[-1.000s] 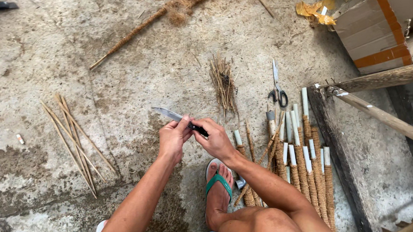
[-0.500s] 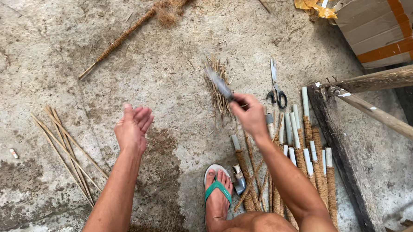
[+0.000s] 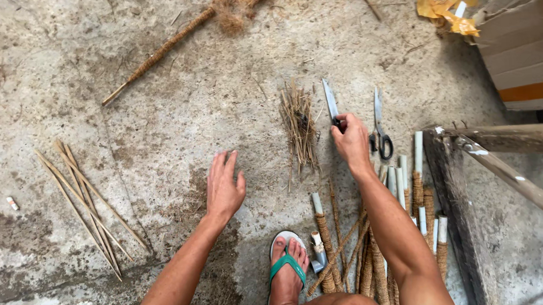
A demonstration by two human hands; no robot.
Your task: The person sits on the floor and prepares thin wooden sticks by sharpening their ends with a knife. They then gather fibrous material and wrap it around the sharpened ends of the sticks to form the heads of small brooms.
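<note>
Right hand: closed on the dark handle of a knife, knuckles up, low over the concrete floor.
Knife: blade flat-looking and pointing away from the body, lying between the fibre bundle and the scissors (contact with the floor cannot be told).
Left hand: spread wide, palm down, fingers apart, holding nothing; over a bare, stained part of the floor, well apart from the right hand.
Fibre bundle: short dry straw-coloured strands in a loose heap, just left of the blade.
Scissors: dark handles toward the body, blades pointing away, just right of the right hand.
Wrapped tubes: pale tubes bound with brown fibre cord, lying side by side and partly crossed under the right forearm, white ends showing.
Thin sticks: small fan of pale slivers at far left, well apart from both hands.
Long wrapped rod: cord-bound, lying diagonally at top, ending in a frayed tuft.
Foot: in a sandal with green straps, at the bottom edge beside the tubes.
Cardboard box: top right corner.
Wooden frame: weathered, at right.
</note>
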